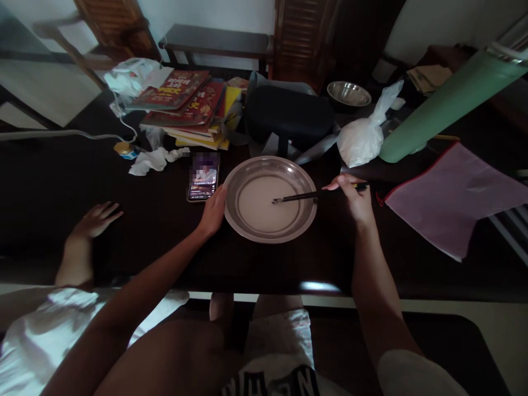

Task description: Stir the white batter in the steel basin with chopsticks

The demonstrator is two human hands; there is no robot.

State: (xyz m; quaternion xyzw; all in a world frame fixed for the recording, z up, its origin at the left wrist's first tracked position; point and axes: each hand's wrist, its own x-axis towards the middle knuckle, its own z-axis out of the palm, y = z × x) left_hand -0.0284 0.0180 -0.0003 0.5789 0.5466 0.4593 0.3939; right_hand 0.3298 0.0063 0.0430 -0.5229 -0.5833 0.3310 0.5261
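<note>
Left hand (213, 212): fingers curved against the near-left rim of the metal plate (307, 220), steadying it, not clenched.
Right hand (353, 197): closed around the far ends of dark chopsticks (303, 196), whose tips rest in the pale liquid (268, 204) filling the plate's centre.
Metal plate: round, shallow, between the two hands on the dark table (165, 242).
Another person's hand (97, 219): flat and open on the table, well to the left of the left hand.
Phone (203, 177): screen lit, just beyond the left hand, beside the plate.
Pink pouch (449, 198): right of the right hand.
White plastic bag (365, 137): beyond the right hand.
Stack of books (190, 110): farther off, beyond the phone.
Steel bowl (348, 93): farthest, behind the bag.
</note>
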